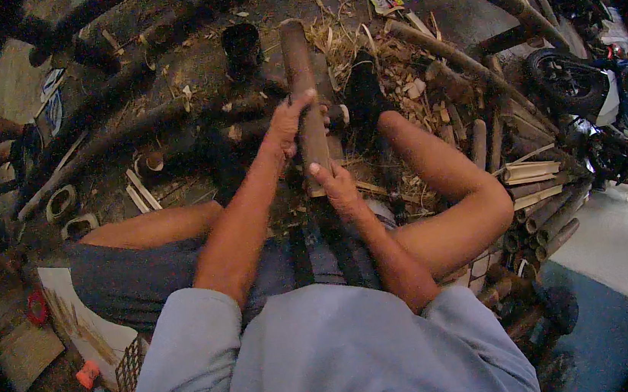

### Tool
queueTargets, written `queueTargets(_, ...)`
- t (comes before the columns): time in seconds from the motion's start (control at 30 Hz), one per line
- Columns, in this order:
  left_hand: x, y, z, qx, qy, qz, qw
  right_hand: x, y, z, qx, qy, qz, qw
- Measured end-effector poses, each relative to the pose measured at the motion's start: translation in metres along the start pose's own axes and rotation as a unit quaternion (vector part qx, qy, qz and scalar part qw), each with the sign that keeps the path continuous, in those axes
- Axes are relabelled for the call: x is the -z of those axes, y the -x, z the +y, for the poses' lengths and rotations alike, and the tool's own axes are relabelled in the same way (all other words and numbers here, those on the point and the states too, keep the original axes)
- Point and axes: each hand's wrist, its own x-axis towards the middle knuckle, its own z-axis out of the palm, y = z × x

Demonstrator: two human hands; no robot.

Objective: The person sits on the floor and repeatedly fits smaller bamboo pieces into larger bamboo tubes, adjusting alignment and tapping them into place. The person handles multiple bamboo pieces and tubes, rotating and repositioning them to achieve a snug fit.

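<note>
Only hands (287,126) on bamboo tube (303,82)

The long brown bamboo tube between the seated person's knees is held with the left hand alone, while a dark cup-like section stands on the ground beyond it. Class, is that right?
Not quite. The head view shows both hands on the long brown bamboo tube: the left hand grips higher up, the right hand lower down. The dark cup-like section does stand beyond it.
</note>
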Motion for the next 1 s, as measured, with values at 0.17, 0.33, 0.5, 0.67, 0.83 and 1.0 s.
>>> queueTargets(0.17, -0.004, -0.002, -0.003, -0.065, -0.136, 0.072, 0.986, 0.003, 0.0, -0.006, -0.015, 0.15, 0.001, 0.989)
queueTargets(0.33, 0.012, -0.014, 0.01, -0.234, -0.257, 0.148, 0.926, 0.015, 0.0, 0.013, 0.006, 0.379, 0.049, 0.924)
queueTargets(0.5, 0.018, -0.004, 0.041, -0.249, -0.236, 0.152, 0.927, 0.022, 0.006, 0.046, -0.042, 0.601, -0.044, 0.797)
queueTargets(0.67, 0.018, 0.013, 0.064, -0.161, -0.125, 0.085, 0.975, 0.008, 0.005, 0.077, 0.069, 0.701, -0.059, 0.708)
queueTargets(0.83, 0.02, 0.015, 0.068, -0.142, -0.041, 0.027, 0.989, 0.01, 0.003, 0.103, 0.205, 0.772, 0.025, 0.601)
queueTargets(1.0, 0.027, 0.007, 0.065, -0.096, 0.072, -0.016, 0.993, 0.019, 0.0, 0.116, 0.181, 0.683, -0.003, 0.708)
